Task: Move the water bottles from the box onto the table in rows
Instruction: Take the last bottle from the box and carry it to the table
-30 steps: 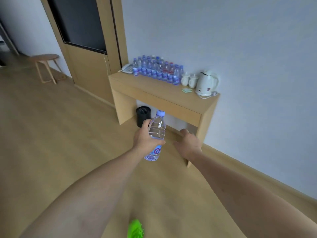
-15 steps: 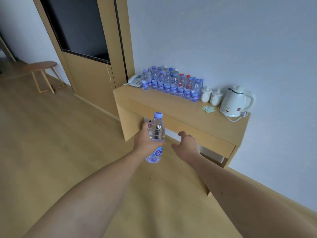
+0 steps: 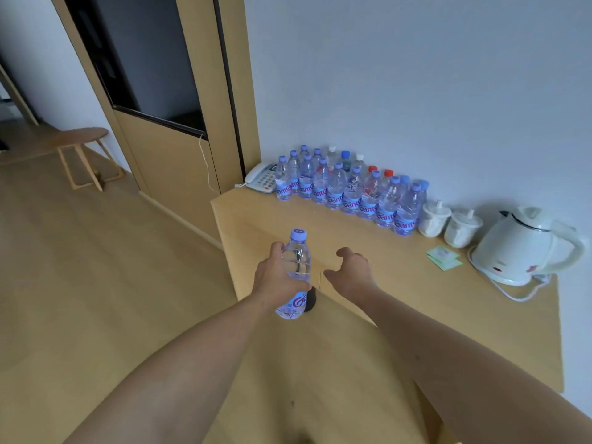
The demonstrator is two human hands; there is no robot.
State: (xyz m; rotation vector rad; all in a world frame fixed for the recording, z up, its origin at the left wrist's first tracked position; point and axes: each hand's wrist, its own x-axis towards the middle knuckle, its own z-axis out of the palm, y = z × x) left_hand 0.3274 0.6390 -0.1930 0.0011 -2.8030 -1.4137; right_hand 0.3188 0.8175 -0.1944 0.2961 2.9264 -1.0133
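My left hand (image 3: pixel 277 280) grips a clear water bottle (image 3: pixel 296 265) with a lilac cap, held upright in front of the wooden table (image 3: pixel 400 283). Beside it my right hand (image 3: pixel 350 274) hangs in the air with loosely curled fingers and holds nothing. Several water bottles (image 3: pixel 349 187) stand in rows at the back of the table against the wall, most with lilac or blue caps, two with red. The box is out of view.
On the table stand a white telephone (image 3: pixel 261 179) at the left end, two white lidded cups (image 3: pixel 448 221), a white kettle (image 3: pixel 525 246) with its cord, and green packets (image 3: pixel 443 257). A wooden stool (image 3: pixel 81 152) stands far left. A dark bin (image 3: pixel 310 301) sits under the table.
I have come closer to the table; it and the bottle rows now fill more of the view. The bottle stays in my left hand, and my right hand stays beside it.
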